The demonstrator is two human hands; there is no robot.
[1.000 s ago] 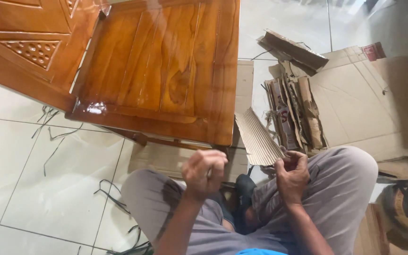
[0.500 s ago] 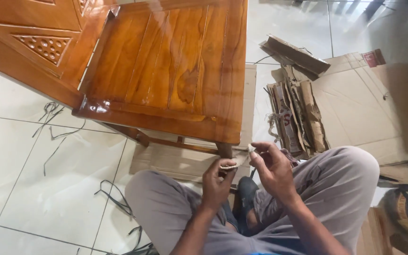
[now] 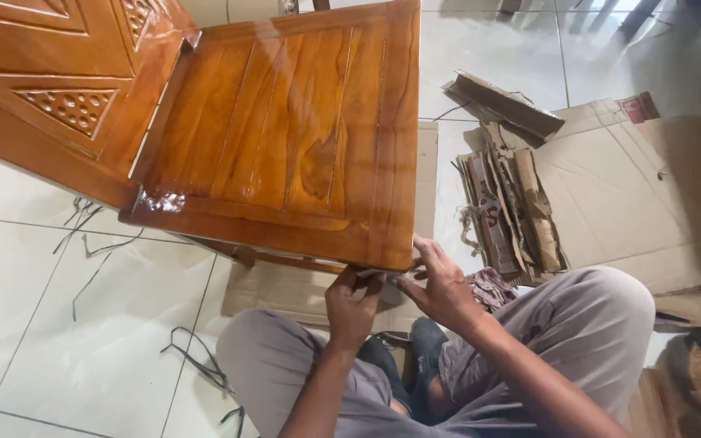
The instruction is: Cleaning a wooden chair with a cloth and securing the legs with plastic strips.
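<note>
The person sits cross-legged on the tiled floor, and both hands are up at the near right corner of a glossy wooden chair seat, which stands just in front of their knees with its carved back off to the far left. The left hand has its grip narrow, fingers curled under the front edge right at the corner, seemingly pinching something small and pale there; I cannot tell what it is. The right hand lies just beside it with fingers spread, tips touching the side of the same corner, holding nothing I can make out. From where I stand this looks like close work on that corner, fixing or peeling some wrapping or tape. The next move would seem to call for a steady pinch and a firm brace from the other hand. Flattened cardboard lies to the right, torn strips beside it, black straps near left.
</note>
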